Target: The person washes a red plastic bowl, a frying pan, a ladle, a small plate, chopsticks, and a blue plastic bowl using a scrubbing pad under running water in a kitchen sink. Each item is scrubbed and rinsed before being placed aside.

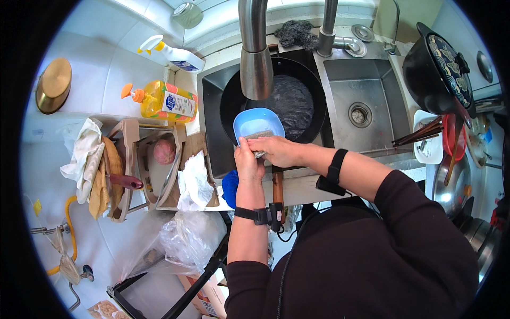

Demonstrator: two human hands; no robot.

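Observation:
Over a black wok (pixel 320 99) standing in the left sink basin, my left hand (pixel 249 161) holds a small light-blue plastic bowl (pixel 255 118) by its near side. My right hand (pixel 279 150) presses a greyish-brown cloth or sponge (pixel 261 134) against the bowl's near inner wall. Rippled water (pixel 295 101) lies in the wok, whose wooden handle (pixel 277 191) points towards me. The steel faucet spout (pixel 256 73) hangs just beyond the bowl. The fingertips under the bowl are hidden.
Left of the sink are a yellow dish soap bottle (pixel 169 101), a white spray bottle (pixel 179 56), a crumpled white cloth (pixel 195 181) and a beige rack (pixel 131 159). The empty-looking right basin (pixel 350 135) adjoins the wok's basin. Chopsticks (pixel 422 132) and a dark pot (pixel 426 75) stand further right.

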